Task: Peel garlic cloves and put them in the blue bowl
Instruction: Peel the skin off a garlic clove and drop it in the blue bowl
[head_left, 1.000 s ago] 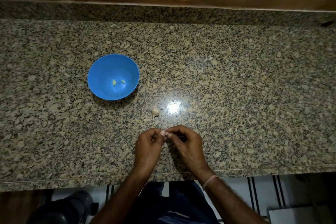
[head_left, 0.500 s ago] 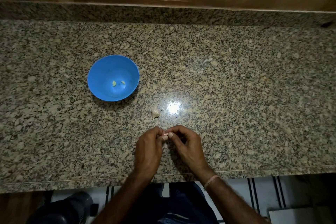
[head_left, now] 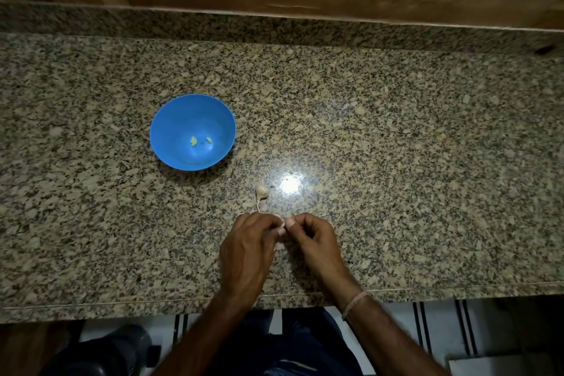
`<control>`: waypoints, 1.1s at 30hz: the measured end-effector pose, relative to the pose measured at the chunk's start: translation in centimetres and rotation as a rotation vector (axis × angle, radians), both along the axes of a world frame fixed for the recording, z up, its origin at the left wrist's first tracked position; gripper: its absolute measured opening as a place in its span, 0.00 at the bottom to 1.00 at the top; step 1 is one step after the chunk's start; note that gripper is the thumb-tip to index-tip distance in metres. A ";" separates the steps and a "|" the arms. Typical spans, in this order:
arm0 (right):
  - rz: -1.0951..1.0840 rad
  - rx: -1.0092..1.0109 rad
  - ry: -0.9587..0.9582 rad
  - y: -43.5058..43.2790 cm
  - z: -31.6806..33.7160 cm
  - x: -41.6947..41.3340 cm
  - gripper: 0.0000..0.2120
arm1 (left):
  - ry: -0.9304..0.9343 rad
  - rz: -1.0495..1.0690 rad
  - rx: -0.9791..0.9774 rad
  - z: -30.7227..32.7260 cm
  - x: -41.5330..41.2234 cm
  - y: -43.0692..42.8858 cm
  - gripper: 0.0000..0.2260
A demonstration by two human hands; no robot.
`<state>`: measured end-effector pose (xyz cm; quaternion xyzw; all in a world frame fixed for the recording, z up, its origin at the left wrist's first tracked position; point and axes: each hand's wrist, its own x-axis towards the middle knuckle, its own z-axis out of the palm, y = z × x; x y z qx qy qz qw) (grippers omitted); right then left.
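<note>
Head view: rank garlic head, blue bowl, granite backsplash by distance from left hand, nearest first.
1. Garlic head: just beyond the left hand.
2. Blue bowl: farther, off to the left.
3. Granite backsplash: at the far back.

The counter (head_left: 412,168) has loads of room. The whole right half of the frame is bare granite, and so are the far left side and the strip along the back ledge (head_left: 274,29). Only two things sit in the way: the bowl (head_left: 172,123) at centre left and the garlic bulb (head_left: 262,192) lower right of it, with an open gap between them. The left hand (head_left: 247,250) and right hand (head_left: 316,243) meet at lower centre, pinching a clove (head_left: 282,224) just below the bulb's stem.
</note>
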<state>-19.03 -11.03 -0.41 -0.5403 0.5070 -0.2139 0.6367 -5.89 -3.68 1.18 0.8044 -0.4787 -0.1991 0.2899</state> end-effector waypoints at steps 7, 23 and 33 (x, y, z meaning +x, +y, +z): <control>0.059 -0.122 0.120 -0.1 -0.5 0.3 0.08 | -0.060 0.220 0.025 -1.9 3.6 2.6 0.02; 0.291 -0.668 0.468 -0.1 -1.1 -2.4 0.18 | 0.128 0.188 0.004 -4.4 -0.7 2.2 0.14; 0.242 -0.534 0.247 -3.6 -0.6 -1.6 0.13 | 0.122 0.341 -0.012 -4.0 -3.5 -0.1 0.18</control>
